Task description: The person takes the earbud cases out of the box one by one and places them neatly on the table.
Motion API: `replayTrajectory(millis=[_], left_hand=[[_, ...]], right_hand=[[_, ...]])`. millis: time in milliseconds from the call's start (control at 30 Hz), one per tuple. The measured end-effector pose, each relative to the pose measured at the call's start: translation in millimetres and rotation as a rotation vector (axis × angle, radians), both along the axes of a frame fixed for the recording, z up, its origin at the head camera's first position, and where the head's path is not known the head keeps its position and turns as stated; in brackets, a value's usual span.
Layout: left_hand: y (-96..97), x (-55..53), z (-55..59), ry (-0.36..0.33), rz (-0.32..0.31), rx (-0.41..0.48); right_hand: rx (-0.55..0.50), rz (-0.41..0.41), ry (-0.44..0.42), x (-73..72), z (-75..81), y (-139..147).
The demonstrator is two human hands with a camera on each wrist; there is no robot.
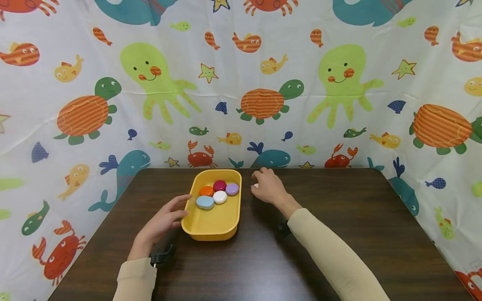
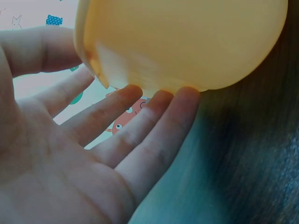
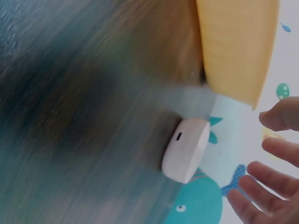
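Observation:
A yellow tray [image 1: 212, 221] stands on the dark table, holding small rounded pieces: orange [image 1: 206, 191], crimson [image 1: 219, 185], lavender [image 1: 232, 189], white [image 1: 220, 197] and light blue [image 1: 205, 202]. At the tray's left side is my left hand [image 1: 162, 221], fingers extended; in the left wrist view their tips meet the tray's outer wall [image 2: 187, 42]. My right hand [image 1: 269, 188] hovers right of the tray, by another white rounded piece [image 3: 186, 149] with a small dark slot. The right wrist view shows its loosely bent fingers apart from that piece, which the hand mostly hides in the head view.
The dark wooden table [image 1: 331, 234] stretches out on both sides of the tray. Right behind its far edge hangs a white cloth [image 1: 233, 62] printed with sea animals, which also runs along both sides.

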State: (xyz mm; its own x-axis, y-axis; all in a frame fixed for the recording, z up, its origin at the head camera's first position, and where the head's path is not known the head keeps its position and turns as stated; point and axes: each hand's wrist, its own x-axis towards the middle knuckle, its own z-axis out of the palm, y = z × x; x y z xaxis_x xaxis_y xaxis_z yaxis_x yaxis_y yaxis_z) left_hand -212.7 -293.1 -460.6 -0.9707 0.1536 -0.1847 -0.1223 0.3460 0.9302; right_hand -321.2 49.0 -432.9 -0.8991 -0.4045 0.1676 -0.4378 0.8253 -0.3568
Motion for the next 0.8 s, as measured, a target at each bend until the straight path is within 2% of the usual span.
replayTrajectory(millis=[567, 800], left_hand=[[-0.2, -0.5, -0.2, 0.005, -0.001, -0.001], [0.0, -0.1, -0.1, 0.007, 0.001, 0.003]], right_hand=[[-0.076, 0.022, 0.064, 17.5, 15.9, -8.9], [-0.09, 0.057, 0.099, 24.4, 24.6, -17.2]])
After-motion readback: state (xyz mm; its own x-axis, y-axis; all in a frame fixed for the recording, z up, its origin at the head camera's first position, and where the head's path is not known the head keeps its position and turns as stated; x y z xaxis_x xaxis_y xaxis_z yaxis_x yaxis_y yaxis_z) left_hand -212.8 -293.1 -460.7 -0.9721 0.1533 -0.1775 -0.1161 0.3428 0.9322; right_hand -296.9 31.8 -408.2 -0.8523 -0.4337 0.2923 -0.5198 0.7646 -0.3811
